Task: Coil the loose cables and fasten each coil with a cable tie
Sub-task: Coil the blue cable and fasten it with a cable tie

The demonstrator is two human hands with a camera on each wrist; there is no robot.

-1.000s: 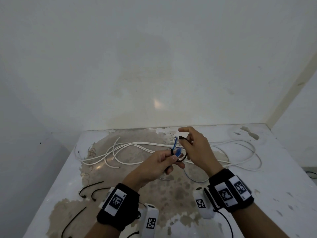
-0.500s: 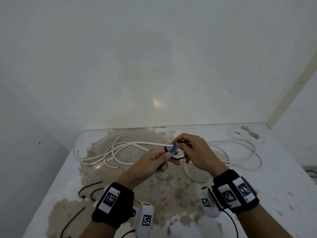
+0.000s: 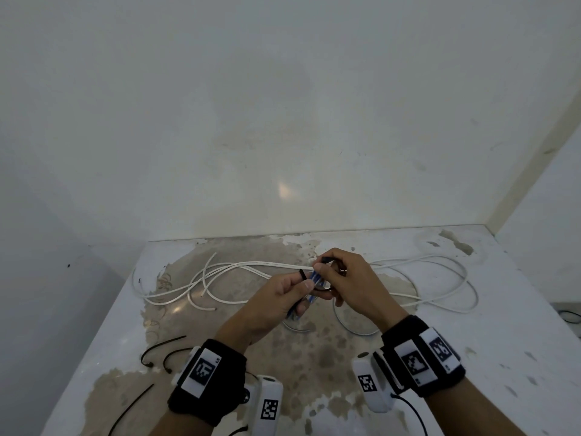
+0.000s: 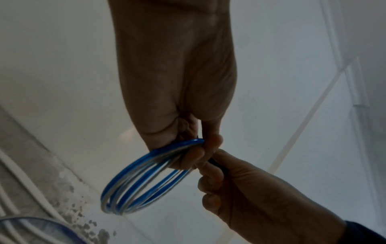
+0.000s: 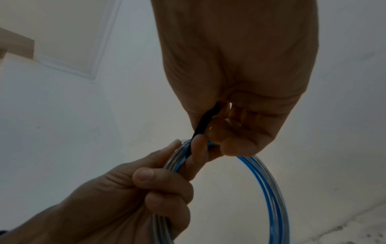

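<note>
My left hand (image 3: pixel 284 298) grips a small coil of blue and clear cable (image 4: pixel 142 180) above the table; the same coil (image 5: pixel 269 189) hangs below both hands in the right wrist view. A black cable tie (image 5: pixel 205 122) crosses the coil where my left fingers hold it. My right hand (image 3: pixel 342 284) pinches that black cable tie (image 3: pixel 320 289) right beside the left thumb. A loose white cable (image 3: pixel 239 272) sprawls across the table behind the hands, from far left to far right. Most of the tie is hidden inside the fingers.
Three spare black cable ties (image 3: pixel 157 350) lie on the table's left front, near my left wrist. The worn white table (image 3: pixel 503 357) stands against a white wall, with its left edge close to the ties. Another clear cable loop (image 3: pixel 355 328) lies under my right hand.
Both hands have drawn closer together and sunk slightly. The right hand's raised forefinger has curled down onto the tie at the coil.
</note>
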